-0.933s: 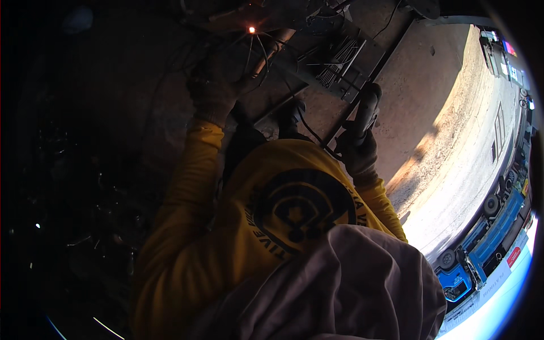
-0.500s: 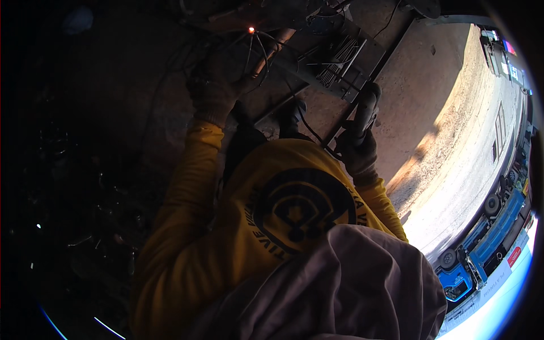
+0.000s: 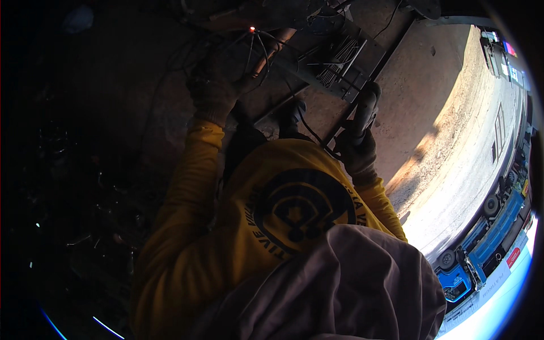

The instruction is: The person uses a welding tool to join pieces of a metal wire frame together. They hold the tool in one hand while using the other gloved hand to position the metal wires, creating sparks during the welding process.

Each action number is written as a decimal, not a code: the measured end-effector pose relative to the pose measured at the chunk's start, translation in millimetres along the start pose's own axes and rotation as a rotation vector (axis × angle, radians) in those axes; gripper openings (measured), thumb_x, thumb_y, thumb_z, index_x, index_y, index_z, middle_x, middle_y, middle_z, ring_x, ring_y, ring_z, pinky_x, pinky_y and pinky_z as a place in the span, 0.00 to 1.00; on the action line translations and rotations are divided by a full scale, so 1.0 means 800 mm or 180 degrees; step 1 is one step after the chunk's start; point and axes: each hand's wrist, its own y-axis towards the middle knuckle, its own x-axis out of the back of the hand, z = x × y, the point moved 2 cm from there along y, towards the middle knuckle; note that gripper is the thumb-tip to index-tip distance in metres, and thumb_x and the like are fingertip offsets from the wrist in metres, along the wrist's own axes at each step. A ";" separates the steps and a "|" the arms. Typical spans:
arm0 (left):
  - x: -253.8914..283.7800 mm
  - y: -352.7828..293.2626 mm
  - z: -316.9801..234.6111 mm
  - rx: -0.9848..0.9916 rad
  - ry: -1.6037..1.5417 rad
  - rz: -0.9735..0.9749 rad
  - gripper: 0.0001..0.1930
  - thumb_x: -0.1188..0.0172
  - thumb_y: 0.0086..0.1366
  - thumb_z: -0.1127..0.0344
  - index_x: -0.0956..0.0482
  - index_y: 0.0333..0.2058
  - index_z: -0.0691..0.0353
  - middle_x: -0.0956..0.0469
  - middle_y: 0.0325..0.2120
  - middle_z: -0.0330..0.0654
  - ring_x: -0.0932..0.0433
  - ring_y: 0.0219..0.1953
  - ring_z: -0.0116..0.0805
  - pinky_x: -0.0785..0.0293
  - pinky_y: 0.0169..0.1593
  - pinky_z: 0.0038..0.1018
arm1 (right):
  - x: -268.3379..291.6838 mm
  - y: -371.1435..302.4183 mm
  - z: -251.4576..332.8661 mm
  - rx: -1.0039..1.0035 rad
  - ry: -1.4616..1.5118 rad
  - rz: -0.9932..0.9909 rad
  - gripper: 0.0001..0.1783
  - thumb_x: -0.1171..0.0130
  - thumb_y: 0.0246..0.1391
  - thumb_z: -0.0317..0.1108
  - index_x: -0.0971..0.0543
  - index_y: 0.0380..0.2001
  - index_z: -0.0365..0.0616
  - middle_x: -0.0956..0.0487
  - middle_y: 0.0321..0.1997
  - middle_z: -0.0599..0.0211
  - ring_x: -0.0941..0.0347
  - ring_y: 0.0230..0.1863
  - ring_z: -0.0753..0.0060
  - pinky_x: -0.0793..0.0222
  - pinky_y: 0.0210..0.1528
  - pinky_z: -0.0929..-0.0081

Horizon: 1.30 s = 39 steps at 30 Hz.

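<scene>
Fingers of the right hand (image 3: 358, 152) grasp a dark tool (image 3: 368, 107) near the corner of a metal plate (image 3: 369, 55); the left hand (image 3: 212, 93), by a brownish tube (image 3: 276, 50), is too dark to read. Thin rods (image 3: 341, 59) lie on the plate; beyond glows a spot (image 3: 252, 28).

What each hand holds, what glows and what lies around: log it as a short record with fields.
Left side: left hand, gloved, near the lower end of a brown pipe; too dark to tell its grip
Right side: right hand, gloved, gripping a dark cylindrical tool
Glow: small bright spot, left of the pipe's upper end
Rods: bundle of thin rods, right of the pipe
Background: blue truck beyond a sunlit road
</scene>
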 end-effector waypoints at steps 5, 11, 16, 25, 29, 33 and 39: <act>0.013 0.003 -0.013 -0.0039 -0.0222 -0.0094 0.50 0.23 0.41 0.35 0.29 0.59 0.57 0.22 0.52 0.48 0.21 0.53 0.48 0.24 0.56 0.42 | 0.008 0.000 -0.009 -0.0085 0.0216 -0.0099 0.19 0.38 0.54 0.27 0.23 0.50 0.33 0.18 0.34 0.64 0.21 0.29 0.74 0.24 0.32 0.75; 0.006 0.009 -0.006 -0.0244 -0.0737 -0.0144 0.48 0.21 0.42 0.40 0.27 0.58 0.61 0.21 0.52 0.49 0.21 0.54 0.47 0.24 0.58 0.40 | 0.018 0.010 -0.003 -0.0401 0.0913 -0.0493 0.23 0.47 0.58 0.27 0.30 0.57 0.34 0.22 0.29 0.64 0.24 0.18 0.72 0.32 0.15 0.81; -0.002 0.010 0.005 -0.0427 -0.0682 -0.0283 0.48 0.23 0.44 0.36 0.27 0.58 0.61 0.22 0.53 0.49 0.22 0.55 0.46 0.25 0.58 0.40 | 0.037 0.018 0.002 -0.0336 0.1044 -0.0817 0.25 0.46 0.59 0.30 0.32 0.59 0.33 0.23 0.28 0.63 0.24 0.17 0.71 0.34 0.13 0.81; -0.008 0.006 0.004 -0.0215 -0.0115 -0.0217 0.48 0.28 0.46 0.31 0.27 0.58 0.58 0.23 0.54 0.46 0.23 0.56 0.44 0.27 0.60 0.40 | 0.031 0.010 -0.007 -0.0185 0.0737 -0.0502 0.23 0.46 0.59 0.27 0.31 0.58 0.34 0.24 0.25 0.66 0.26 0.19 0.74 0.27 0.21 0.79; -0.006 0.003 0.004 -0.0309 -0.0187 -0.0194 0.48 0.25 0.44 0.35 0.29 0.59 0.59 0.23 0.54 0.45 0.22 0.54 0.44 0.25 0.57 0.39 | 0.016 0.003 -0.014 -0.0360 0.0542 -0.0144 0.21 0.42 0.56 0.27 0.25 0.53 0.35 0.20 0.31 0.67 0.23 0.26 0.76 0.25 0.29 0.77; -0.007 0.001 0.003 -0.0559 0.0065 -0.0355 0.49 0.22 0.43 0.37 0.29 0.59 0.61 0.21 0.51 0.45 0.20 0.51 0.42 0.22 0.54 0.37 | 0.011 0.001 -0.014 -0.0286 0.0344 -0.0141 0.19 0.40 0.54 0.27 0.23 0.50 0.34 0.19 0.33 0.67 0.23 0.27 0.78 0.25 0.30 0.76; -0.009 0.000 0.005 -0.0439 0.0094 -0.0208 0.50 0.23 0.43 0.35 0.29 0.58 0.64 0.20 0.49 0.46 0.18 0.49 0.41 0.21 0.52 0.35 | 0.008 0.003 -0.014 -0.0204 0.0233 -0.0167 0.19 0.39 0.54 0.28 0.22 0.50 0.34 0.18 0.36 0.64 0.22 0.29 0.76 0.24 0.33 0.76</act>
